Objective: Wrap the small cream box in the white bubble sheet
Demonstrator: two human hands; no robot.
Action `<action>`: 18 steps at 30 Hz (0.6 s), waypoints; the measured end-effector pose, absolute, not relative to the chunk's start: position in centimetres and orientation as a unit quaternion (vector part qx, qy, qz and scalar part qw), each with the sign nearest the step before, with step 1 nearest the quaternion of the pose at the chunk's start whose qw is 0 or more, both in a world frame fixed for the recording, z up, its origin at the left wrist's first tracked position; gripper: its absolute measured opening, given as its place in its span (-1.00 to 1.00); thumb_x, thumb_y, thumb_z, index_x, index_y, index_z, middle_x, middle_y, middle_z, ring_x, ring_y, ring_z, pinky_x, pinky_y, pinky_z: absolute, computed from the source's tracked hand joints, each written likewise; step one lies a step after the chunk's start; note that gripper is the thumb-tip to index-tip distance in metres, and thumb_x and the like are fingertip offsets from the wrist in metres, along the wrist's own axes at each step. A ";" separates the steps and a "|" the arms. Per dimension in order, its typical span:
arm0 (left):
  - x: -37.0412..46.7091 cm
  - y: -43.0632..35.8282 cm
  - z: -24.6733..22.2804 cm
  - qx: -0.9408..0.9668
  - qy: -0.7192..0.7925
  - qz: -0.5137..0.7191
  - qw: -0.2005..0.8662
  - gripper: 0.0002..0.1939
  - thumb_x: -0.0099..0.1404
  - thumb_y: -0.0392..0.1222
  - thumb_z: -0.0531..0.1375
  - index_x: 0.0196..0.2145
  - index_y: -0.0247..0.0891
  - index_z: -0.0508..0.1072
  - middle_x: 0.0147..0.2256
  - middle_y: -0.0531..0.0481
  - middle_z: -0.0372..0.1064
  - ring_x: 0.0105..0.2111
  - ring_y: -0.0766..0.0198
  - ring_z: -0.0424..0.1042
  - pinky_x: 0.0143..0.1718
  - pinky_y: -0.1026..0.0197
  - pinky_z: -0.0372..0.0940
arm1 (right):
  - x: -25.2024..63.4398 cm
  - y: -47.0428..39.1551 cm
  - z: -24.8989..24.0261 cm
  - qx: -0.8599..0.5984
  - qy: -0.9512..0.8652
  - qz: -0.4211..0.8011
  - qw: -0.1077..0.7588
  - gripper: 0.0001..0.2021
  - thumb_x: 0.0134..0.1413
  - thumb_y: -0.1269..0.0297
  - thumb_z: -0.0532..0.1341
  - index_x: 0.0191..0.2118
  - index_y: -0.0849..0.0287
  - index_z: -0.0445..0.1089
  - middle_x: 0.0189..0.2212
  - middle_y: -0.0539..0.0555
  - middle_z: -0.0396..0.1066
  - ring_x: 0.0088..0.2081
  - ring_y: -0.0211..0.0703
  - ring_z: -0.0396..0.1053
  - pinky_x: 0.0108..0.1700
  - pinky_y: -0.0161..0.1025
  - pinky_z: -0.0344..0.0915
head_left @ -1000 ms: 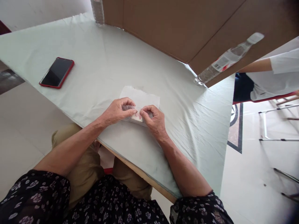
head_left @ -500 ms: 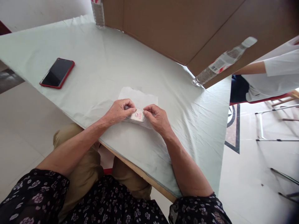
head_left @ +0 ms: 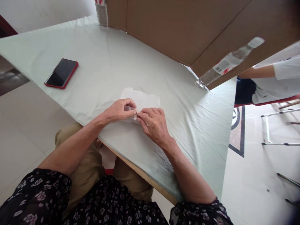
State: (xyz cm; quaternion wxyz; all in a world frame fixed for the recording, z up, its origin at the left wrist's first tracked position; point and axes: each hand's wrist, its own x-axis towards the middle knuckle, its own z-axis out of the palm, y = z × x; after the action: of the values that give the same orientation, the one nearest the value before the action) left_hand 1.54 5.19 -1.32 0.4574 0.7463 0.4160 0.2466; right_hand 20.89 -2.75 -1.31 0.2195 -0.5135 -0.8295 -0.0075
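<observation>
A clear plastic wrapper (head_left: 133, 120) lies near the table's front edge, around a small pale item that my fingers now mostly hide. My left hand (head_left: 119, 110) pinches the wrapper from the left with thumb and forefinger. From the right, my right hand (head_left: 153, 124) bends over it, its fingertips closed on the plastic close to the left thumb. Just behind both hands a white sheet of paper (head_left: 142, 97) lies flat on the cloth.
A phone in a red case (head_left: 61, 73) rests at the left of the pale green tablecloth (head_left: 93, 62). Behind stands a large cardboard panel (head_left: 161, 28), with a plastic bottle (head_left: 225, 65) against its right part and another bottle (head_left: 102, 15) at its left. A person's white sleeve (head_left: 287, 68) shows at right.
My right hand has moved left and turned over the wrapped item, covering its red print. Its fingertips now meet the left thumb. The left hand stays nearly in place.
</observation>
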 end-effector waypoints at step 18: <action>-3.8 5.5 -1.0 0.741 0.562 0.178 0.321 -0.39 0.12 0.26 0.30 -0.05 -0.26 0.49 -0.41 -0.03 0.50 -0.40 0.10 0.46 -0.38 0.16 0.25 | 20.3 -2.3 -3.9 -0.514 -0.817 0.022 0.261 -0.79 0.37 0.13 0.15 -0.03 0.08 0.44 -0.09 0.18 0.48 -0.10 -0.01 0.39 -0.07 -0.08 0.26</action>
State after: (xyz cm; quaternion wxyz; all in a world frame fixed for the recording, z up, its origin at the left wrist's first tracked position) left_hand -3.81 5.49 -0.99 0.3211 0.7408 0.5624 0.1783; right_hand 20.25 -2.28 -3.85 0.2609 -0.5138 -0.8170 0.0219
